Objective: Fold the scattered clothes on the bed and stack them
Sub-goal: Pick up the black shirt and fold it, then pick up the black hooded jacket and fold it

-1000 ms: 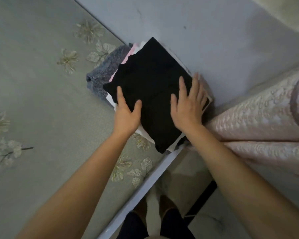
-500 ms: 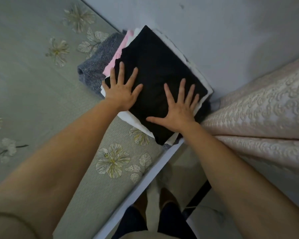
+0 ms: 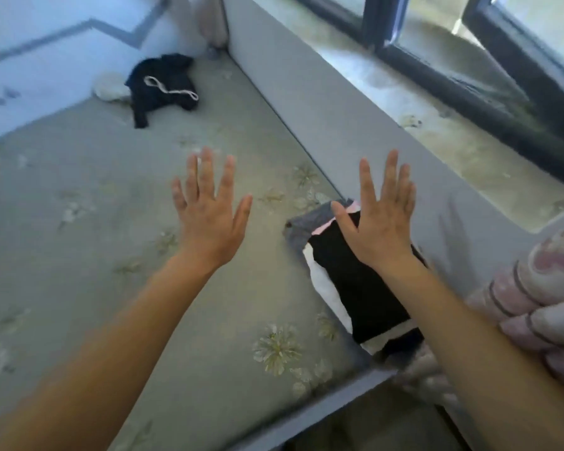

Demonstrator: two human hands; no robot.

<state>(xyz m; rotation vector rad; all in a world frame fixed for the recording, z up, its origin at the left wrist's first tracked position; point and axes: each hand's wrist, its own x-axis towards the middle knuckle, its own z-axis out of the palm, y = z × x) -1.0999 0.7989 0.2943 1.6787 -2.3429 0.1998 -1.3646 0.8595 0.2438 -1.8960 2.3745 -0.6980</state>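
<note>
Hovering over the bed (image 3: pixel 79 255), left hand (image 3: pixel 209 219) and right hand (image 3: pixel 381 222) spread empty fingers, folded stack (image 3: pixel 355 288) at four o'clock, loose black garment (image 3: pixel 162 86) at eleven.

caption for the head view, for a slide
Open left hand and right hand above the bed, folded stack right, crumpled black garment beyond.

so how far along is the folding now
Done: a folded stack, black on top, sits at the right edge of the bed. In hand: nothing; the left hand and right hand hover open, fingers spread. Left: a crumpled black garment with a pale cord at the far end, not yet folded.
</note>
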